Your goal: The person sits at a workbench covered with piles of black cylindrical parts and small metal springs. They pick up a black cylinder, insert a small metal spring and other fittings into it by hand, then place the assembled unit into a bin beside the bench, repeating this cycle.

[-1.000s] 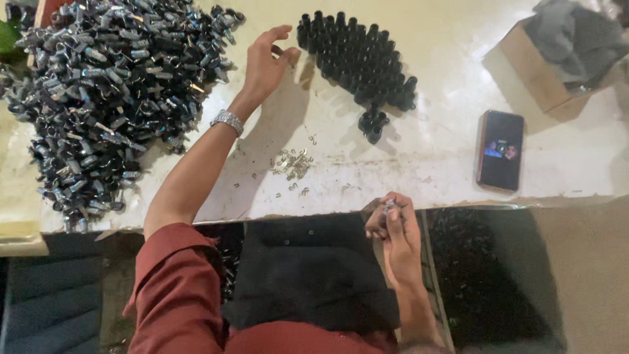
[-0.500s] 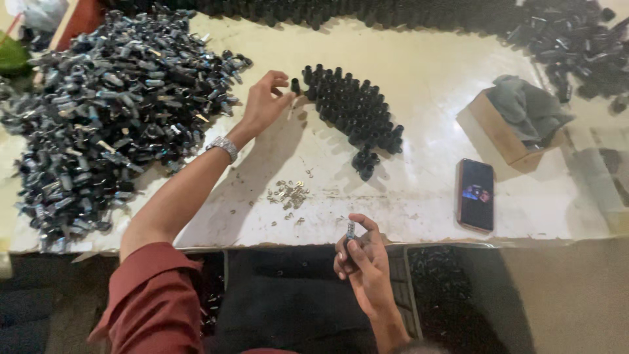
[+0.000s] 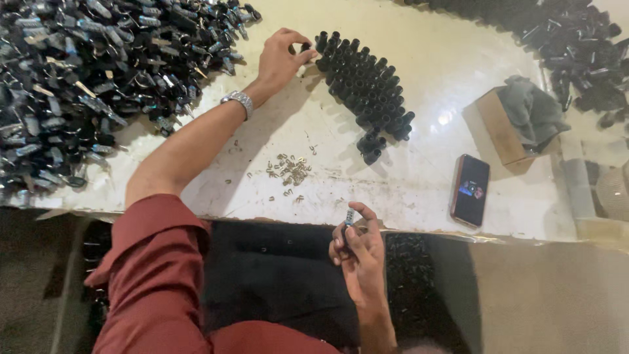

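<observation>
Honestly, tight pinch of left hand on one small black tube right at the edge of the standing black tube cluster on the bench. Right hand closed around a small metal piece, near the bench edge. Risky: one nudge, whole cluster toppling like dominoes. Tiny metal clips loose nearby, easy to scatter with a sleeve.

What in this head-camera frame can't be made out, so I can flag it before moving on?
- Small part in the right hand: fingers wrap it, too small to identify.
- Black tube at the left hand: fingertips cover it, so the grip is unclear.
- Heap of dark and silvery parts: cut off by the left and top edges.
- Tiny metal bits on the table: too small to tell.
</observation>
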